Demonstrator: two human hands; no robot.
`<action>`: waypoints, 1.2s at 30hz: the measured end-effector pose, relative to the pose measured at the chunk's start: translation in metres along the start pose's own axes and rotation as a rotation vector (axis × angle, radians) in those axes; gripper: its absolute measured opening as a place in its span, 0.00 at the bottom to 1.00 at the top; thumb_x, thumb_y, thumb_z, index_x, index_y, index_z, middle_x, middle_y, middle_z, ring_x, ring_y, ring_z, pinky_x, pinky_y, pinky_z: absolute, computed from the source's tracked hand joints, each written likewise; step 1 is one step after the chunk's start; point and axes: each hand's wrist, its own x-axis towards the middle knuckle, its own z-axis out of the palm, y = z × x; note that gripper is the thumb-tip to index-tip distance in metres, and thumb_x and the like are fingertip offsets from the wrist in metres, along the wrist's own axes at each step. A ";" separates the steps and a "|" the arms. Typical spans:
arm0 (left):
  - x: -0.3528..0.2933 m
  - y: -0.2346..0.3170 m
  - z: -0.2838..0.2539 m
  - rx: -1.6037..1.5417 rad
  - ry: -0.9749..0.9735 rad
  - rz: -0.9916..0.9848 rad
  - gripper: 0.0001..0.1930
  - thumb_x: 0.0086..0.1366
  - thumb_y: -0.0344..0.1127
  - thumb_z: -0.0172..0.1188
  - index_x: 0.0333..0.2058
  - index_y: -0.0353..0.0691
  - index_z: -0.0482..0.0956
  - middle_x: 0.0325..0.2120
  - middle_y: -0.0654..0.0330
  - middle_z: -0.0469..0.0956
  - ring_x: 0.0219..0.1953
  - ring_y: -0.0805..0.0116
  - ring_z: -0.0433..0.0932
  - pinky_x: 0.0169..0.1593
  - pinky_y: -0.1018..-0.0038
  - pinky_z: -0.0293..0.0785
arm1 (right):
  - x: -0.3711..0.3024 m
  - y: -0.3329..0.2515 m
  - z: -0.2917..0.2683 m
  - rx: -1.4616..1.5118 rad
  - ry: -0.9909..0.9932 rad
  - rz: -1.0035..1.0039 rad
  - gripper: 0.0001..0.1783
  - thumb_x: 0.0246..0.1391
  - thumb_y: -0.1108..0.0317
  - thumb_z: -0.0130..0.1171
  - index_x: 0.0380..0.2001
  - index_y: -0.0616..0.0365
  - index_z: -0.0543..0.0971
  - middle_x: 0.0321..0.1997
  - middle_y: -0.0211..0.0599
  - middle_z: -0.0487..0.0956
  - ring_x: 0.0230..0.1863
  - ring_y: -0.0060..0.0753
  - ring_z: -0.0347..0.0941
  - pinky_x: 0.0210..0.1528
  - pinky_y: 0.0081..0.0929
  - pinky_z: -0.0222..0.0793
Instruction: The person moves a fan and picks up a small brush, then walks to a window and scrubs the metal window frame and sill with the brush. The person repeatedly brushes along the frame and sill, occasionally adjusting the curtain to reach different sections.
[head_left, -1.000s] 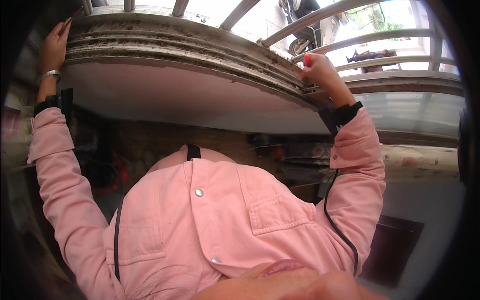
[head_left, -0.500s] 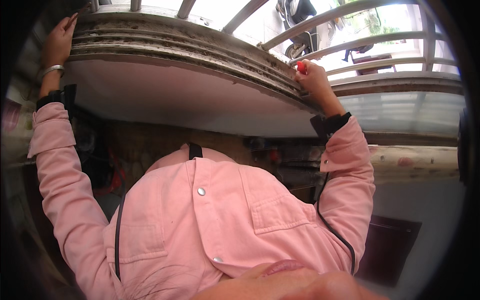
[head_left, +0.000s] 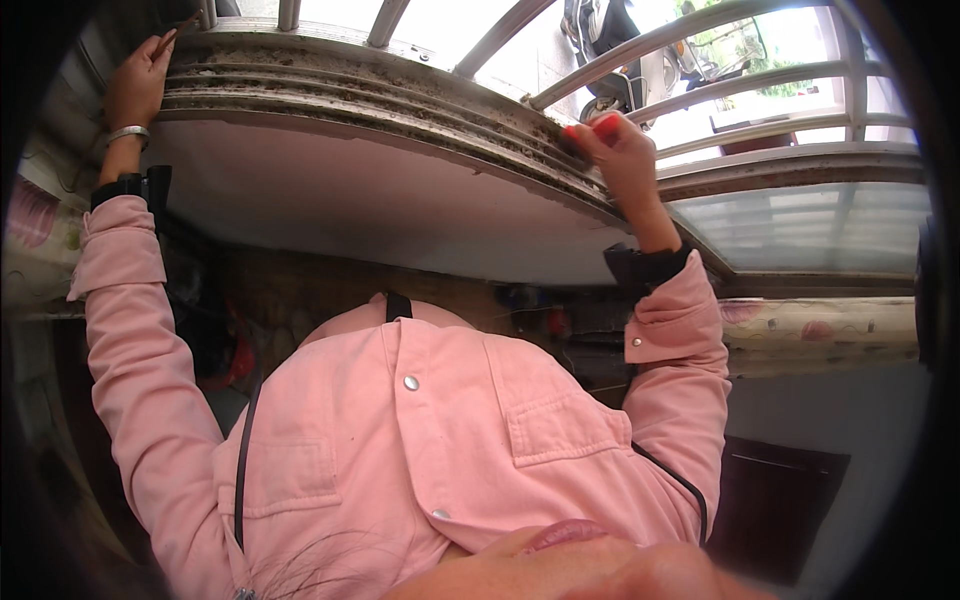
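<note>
Left hand [head_left: 137, 88], 10 o'clock: half-curled, brown stick [head_left: 178, 38] pinched. Right hand [head_left: 628, 160], 1 o'clock: curled, blurred red item [head_left: 605, 124] gripped over track [head_left: 400, 105]; contact can't be told.

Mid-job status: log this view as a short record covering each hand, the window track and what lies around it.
Left hand: at the track's left end, holding a thin brown strip, kind unclear
Left wrist: silvery bracelet
Right hand: over the track's right part, gripping a small red object, too blurred to identify
Window track: several parallel grooves, dark dirt along them
Beyond track: metal bars, parked two-wheeler outside
Right side: glass pane
</note>
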 end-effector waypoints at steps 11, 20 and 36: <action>-0.001 0.016 -0.004 0.042 0.038 0.031 0.13 0.66 0.48 0.49 0.41 0.51 0.77 0.29 0.51 0.76 0.32 0.45 0.73 0.31 0.61 0.69 | -0.005 -0.007 0.002 -0.026 0.233 -0.059 0.08 0.47 0.67 0.66 0.24 0.58 0.77 0.22 0.37 0.75 0.23 0.33 0.73 0.26 0.28 0.69; -0.004 0.024 -0.011 0.063 -0.005 -0.033 0.14 0.66 0.50 0.49 0.36 0.50 0.76 0.25 0.52 0.75 0.29 0.46 0.73 0.29 0.59 0.67 | -0.015 -0.025 0.002 0.067 0.272 -0.133 0.08 0.48 0.71 0.62 0.24 0.60 0.73 0.24 0.42 0.74 0.25 0.38 0.73 0.27 0.31 0.68; -0.008 0.019 -0.004 0.056 0.022 -0.001 0.14 0.65 0.51 0.48 0.35 0.48 0.75 0.25 0.52 0.75 0.29 0.45 0.73 0.28 0.58 0.67 | 0.033 -0.057 0.006 0.163 0.221 -0.309 0.09 0.50 0.68 0.62 0.25 0.61 0.75 0.24 0.39 0.76 0.25 0.30 0.74 0.27 0.25 0.68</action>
